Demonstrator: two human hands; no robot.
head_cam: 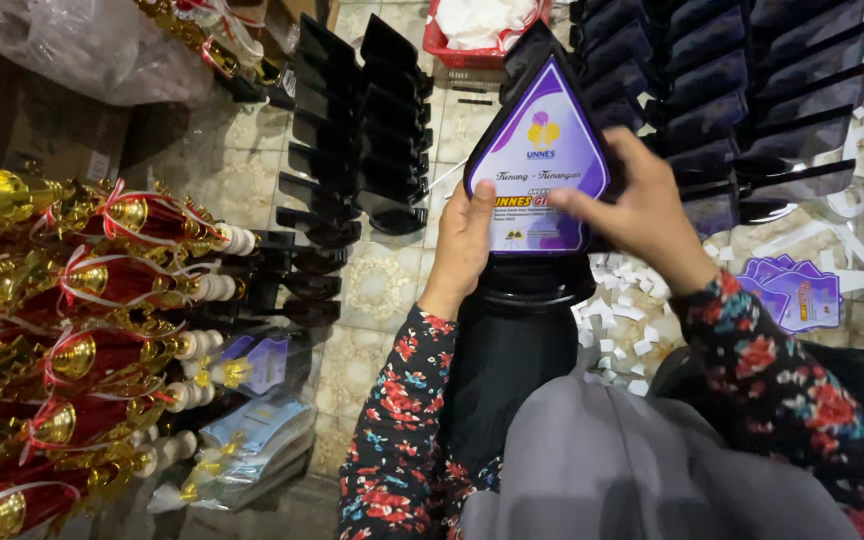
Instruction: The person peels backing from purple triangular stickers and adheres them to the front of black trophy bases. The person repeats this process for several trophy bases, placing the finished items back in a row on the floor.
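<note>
Head view, looking down at a tiled floor. Red-and-gold trophies with ribbon bows lay stacked along the left edge. Rows of blank black plaques covered the floor at upper centre, and more rows filled the upper right. At centre stood a black shield-shaped plaque, upright on its black base between the person's floral-sleeved forearms, with a purple printed label on its face. The left hand gripped the plaque's lower left edge, thumb laid on the label. The right hand lay over the plaque's right side, fingers spread flat and pressing on the label. A loose purple label lay at right, with white paper scraps scattered just beside the base.
</note>
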